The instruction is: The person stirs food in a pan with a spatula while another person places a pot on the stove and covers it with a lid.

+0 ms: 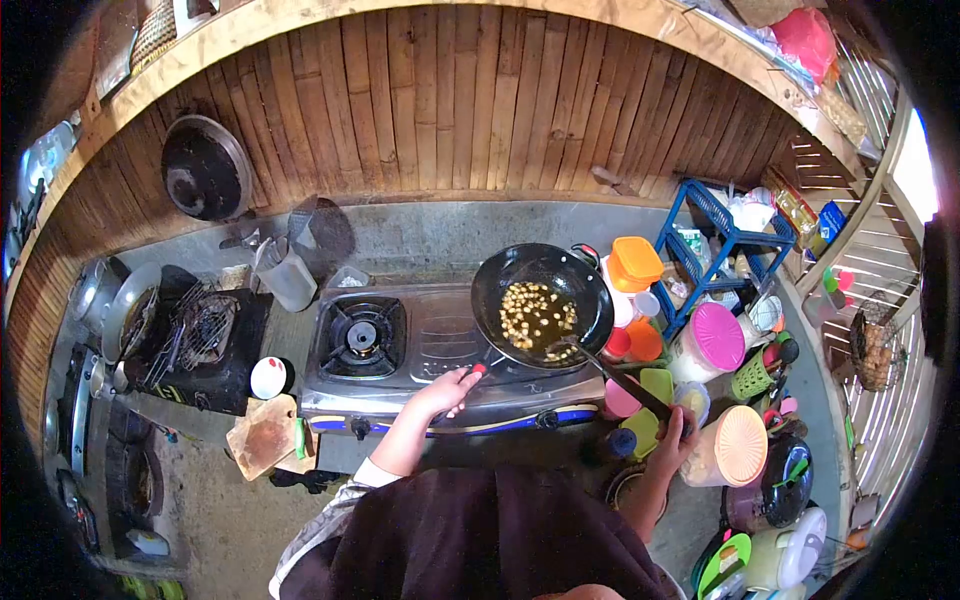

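Note:
A dark wok (pixel 490 295) sits on the right side of the stove, with several small pale-yellow pieces (pixel 530 312) in oil inside it. My left hand (pixel 447 393) is closed around the wok's near-left handle, whose red part (pixel 480 369) shows by my fingers. A second red-and-black handle (pixel 586 254) is on the wok's far-right rim. My right hand (pixel 674 445) grips a spatula by its long dark handle (pixel 638 391). The spatula's blade rests among the pieces at the wok's near-right side and is partly hidden by oil.
The stove's left burner (pixel 361 337) has nothing on it. A cutting board (pixel 262 437) with a green-handled knife (pixel 299 437) lies left of the stove. To the right stand an orange container (pixel 635 263), a pink-lidded jar (pixel 716 337), a peach-lidded jar (pixel 740 445) and a blue rack (pixel 712 210).

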Motion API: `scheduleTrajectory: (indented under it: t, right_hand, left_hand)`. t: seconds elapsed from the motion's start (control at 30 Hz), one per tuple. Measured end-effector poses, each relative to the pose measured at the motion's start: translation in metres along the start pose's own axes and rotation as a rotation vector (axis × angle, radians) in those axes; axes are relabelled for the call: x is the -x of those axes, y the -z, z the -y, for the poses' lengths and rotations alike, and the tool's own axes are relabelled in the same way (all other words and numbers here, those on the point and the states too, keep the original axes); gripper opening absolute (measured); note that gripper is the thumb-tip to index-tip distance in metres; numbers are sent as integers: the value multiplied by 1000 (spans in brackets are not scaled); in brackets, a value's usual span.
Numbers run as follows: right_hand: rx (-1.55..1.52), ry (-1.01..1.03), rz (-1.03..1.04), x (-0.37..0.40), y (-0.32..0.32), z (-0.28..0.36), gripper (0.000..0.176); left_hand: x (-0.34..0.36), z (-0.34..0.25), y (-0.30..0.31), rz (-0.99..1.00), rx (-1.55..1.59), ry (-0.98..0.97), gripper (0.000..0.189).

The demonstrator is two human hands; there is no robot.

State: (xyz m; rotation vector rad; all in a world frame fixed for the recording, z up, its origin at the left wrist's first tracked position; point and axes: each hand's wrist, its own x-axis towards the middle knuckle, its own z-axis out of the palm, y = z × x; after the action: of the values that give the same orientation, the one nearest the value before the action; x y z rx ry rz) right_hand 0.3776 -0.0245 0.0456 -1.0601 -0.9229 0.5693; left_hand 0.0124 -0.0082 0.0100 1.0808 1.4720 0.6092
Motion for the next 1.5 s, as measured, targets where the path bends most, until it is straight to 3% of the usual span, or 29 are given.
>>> scheduleTrajectory:
  t: [0.63,0.8,0.87,0.9,0.93,1.0,1.07,1.13,1.33,1.5]
  right_hand:
    - [141,11,261,6,-36,-17,11]
    - [-8,-40,305,5,-53,-36,14]
    - [192,92,390,-2,-50,-67,14]
    - [255,81,475,-4,-46,-81,29]
    - [254,82,475,-1,-57,-55,29]
    - [226,-118,585,6,-82,-9,31]
    - [255,-115,638,6,-90,-16,32]
    - [137,-267,616,10,-97,-32,33]
    - [193,-194,687,15,-91,-56,36]
    - [192,-179,688,14,-75,-36,33]
  left_hand:
    - [2,-1,0,-15,-4,8,45]
    - [-5,5,0,-9,-18,-5,42]
    - [-5,7,0,-8,-9,-15,42]
    - [-6,7,0,-7,0,-25,42]
    - [-5,6,0,-8,-1,-26,42]
    - [-3,4,0,-11,-8,-25,41]
    - [-4,5,0,-13,-7,-29,42]
    - [-4,5,-1,-14,-5,-33,42]
    - [0,2,-2,-36,-5,-21,42]
    - [-3,4,0,12,7,-14,42]
